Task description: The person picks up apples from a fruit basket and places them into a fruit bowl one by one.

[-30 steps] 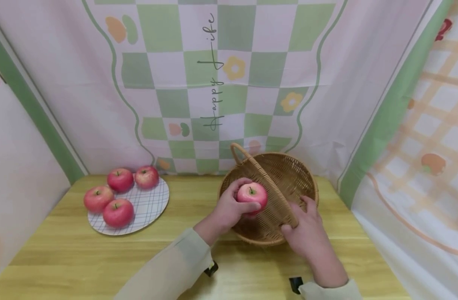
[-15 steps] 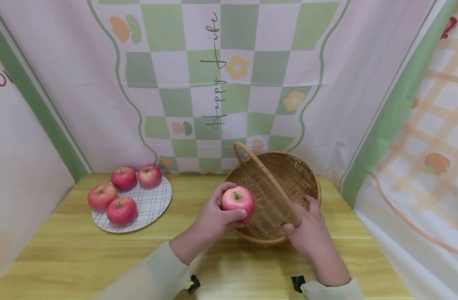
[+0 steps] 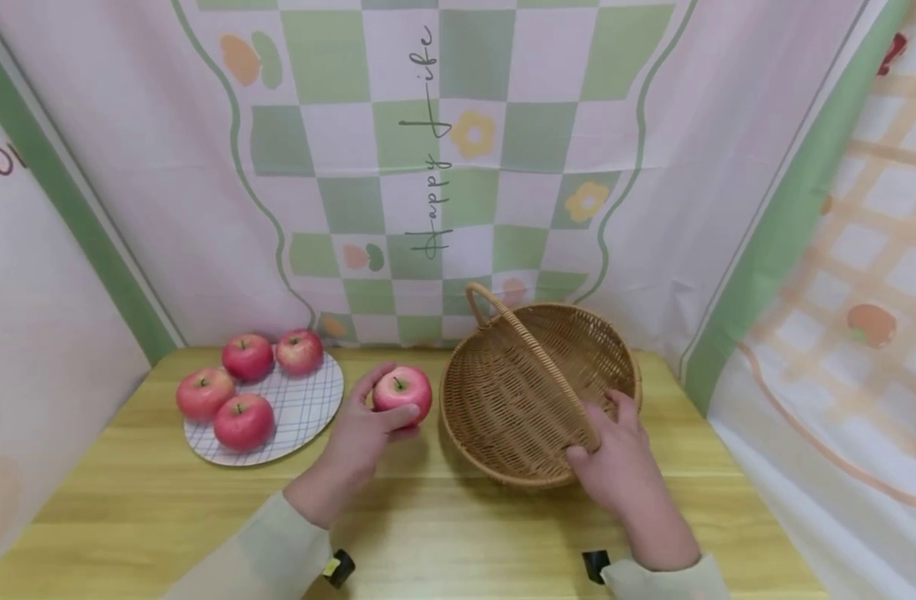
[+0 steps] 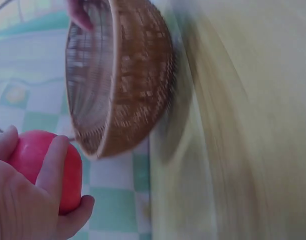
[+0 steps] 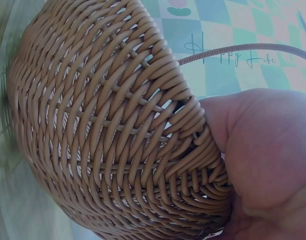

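Note:
A red apple [image 3: 403, 393] is gripped in my left hand [image 3: 358, 433], above the wooden table between the plate and the basket. In the left wrist view, fingers curl around the apple [image 4: 73, 172]. My right hand [image 3: 615, 454] holds the near right rim of the brown wicker basket [image 3: 495, 417], by the foot of its arched handle. No fruit shows inside the basket. Close up in the right wrist view, the basket's woven wall [image 5: 103, 115] meets the right hand [image 5: 273, 155] at the rim. Several red apples [image 3: 244, 422] sit at the left on a round checked plate [image 3: 300, 417].
The wooden table [image 3: 427, 533] has a printed cloth [image 3: 337, 142] hanging behind it. More cloth hangs along the left and right sides. The basket handle [image 3: 536, 346] arches over the basket's opening. Small black devices [image 3: 596, 567] sit at both wrists.
My left hand has carried the apple from over the basket leftward, out past the rim. The right hand stays on the basket, which has barely moved.

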A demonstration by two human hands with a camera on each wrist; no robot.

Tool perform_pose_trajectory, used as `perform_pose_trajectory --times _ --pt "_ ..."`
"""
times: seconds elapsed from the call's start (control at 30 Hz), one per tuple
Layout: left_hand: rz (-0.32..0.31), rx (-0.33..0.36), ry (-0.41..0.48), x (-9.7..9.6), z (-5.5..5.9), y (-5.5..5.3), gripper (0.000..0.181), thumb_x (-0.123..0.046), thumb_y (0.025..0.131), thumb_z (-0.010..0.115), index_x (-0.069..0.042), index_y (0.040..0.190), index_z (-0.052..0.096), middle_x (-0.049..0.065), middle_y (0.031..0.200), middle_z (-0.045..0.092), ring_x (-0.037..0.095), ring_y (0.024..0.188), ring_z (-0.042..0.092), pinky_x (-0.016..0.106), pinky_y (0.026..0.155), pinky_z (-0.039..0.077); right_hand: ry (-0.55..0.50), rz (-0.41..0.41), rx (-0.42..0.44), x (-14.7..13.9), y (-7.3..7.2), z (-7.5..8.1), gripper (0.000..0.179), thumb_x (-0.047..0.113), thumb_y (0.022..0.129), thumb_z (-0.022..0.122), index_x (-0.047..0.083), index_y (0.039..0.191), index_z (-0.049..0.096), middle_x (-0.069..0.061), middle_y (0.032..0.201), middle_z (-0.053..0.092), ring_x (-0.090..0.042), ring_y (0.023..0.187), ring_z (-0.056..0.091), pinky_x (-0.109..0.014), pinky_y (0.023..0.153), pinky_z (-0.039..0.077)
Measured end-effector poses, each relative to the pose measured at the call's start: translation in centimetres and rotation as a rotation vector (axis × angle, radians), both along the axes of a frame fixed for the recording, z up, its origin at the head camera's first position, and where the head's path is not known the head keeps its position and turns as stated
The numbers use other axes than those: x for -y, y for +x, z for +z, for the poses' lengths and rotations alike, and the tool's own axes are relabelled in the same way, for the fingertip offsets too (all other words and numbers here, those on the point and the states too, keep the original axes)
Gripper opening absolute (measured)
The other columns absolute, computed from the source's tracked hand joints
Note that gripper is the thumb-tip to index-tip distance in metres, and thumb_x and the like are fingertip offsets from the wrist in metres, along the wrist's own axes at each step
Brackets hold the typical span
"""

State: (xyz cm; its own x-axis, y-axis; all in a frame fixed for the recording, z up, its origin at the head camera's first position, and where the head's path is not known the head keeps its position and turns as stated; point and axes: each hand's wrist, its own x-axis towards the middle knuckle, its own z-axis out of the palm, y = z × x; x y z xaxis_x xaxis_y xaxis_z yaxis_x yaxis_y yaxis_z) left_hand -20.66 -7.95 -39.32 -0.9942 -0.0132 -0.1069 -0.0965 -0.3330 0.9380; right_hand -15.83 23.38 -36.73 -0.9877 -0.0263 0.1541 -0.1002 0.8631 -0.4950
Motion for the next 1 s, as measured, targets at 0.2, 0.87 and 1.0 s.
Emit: perform_pose_trajectory --times 0.2,0.87,1.0 --pt "0.126 0.035 -0.03 2.2 -1.1 -1.4 0.074 0.017 0.083 0.069 -0.01 0.148 0.046 0.017 0.147 0.038 0.037 0.116 0.054 0.053 0.086 0.054 0.003 0.002 0.001 0.1 0.0 0.1 0.06 0.014 0.086 0.067 0.01 0.143 0.049 -0.031 0.155 0.012 -0.066 0.123 0.031 -0.076 0.09 0.036" --pt "0.347 0.144 -0.166 8.5 -5.2 -5.3 0.086 0.013 0.085 0.064 -0.021 0.158 0.032 0.015 0.155 0.035 0.031 0.127 0.045 0.044 0.088 0.054 0.019 0.003 0.001 0.0 0.0 0.0 0.062 0.014 0.086 0.066 0.009 0.144 0.047 -0.031 0.154 0.013 -0.065 0.123 0.033 -0.076 0.091 0.037" --pt "0.369 0.152 -0.26 8.8 -5.2 -5.5 0.09 0.012 0.081 0.064 -0.024 0.157 0.033 0.012 0.155 0.036 0.027 0.13 0.041 0.036 0.086 0.055 0.016 0.006 -0.004 0.0 0.1 0.0 0.06 0.012 0.086 0.067 0.009 0.144 0.049 -0.031 0.154 0.014 -0.066 0.123 0.033 -0.076 0.091 0.037"
